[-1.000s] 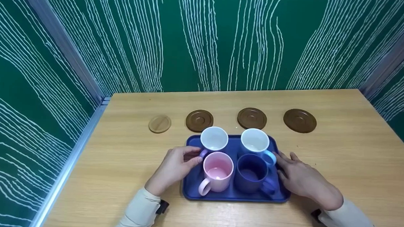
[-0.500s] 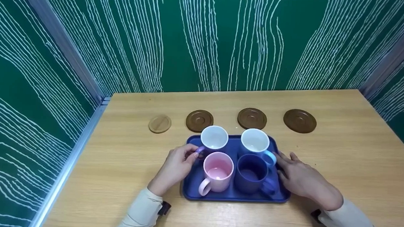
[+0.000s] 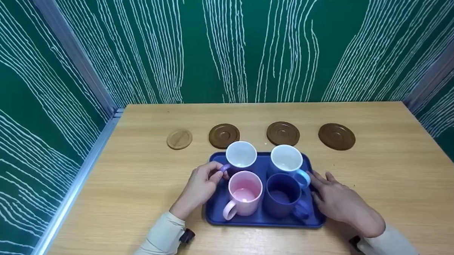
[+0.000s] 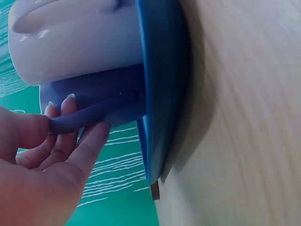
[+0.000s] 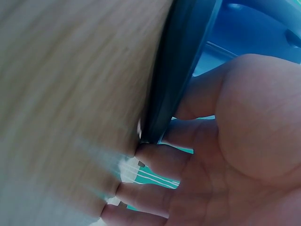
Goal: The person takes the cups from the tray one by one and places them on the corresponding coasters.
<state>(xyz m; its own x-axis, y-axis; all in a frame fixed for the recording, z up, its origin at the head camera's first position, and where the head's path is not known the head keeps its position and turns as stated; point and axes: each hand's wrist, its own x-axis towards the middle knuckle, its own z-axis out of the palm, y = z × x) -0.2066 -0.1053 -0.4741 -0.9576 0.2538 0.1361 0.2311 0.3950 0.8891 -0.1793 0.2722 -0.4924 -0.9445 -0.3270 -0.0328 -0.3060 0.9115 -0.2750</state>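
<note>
Now my left hand point(image 3: 199, 185) pinches the purple mug point(image 3: 240, 157) by its handle, which points left; it stands upright at the blue tray's point(image 3: 259, 219) rear-left. My right hand point(image 3: 339, 201) rests flat, fingers straight, against the tray's right edge.

Head view: looked forward and down from above, taking in the whole table point(image 3: 380, 170), set well back. Left wrist view: very close, sideways-tilted, beside the fingers point(image 4: 70, 141) at the blue tray point(image 4: 160, 94) rim. Right wrist view: equally close, palm-side, fingers point(image 5: 155, 160) against the tray edge. All three shared the tray.
</note>
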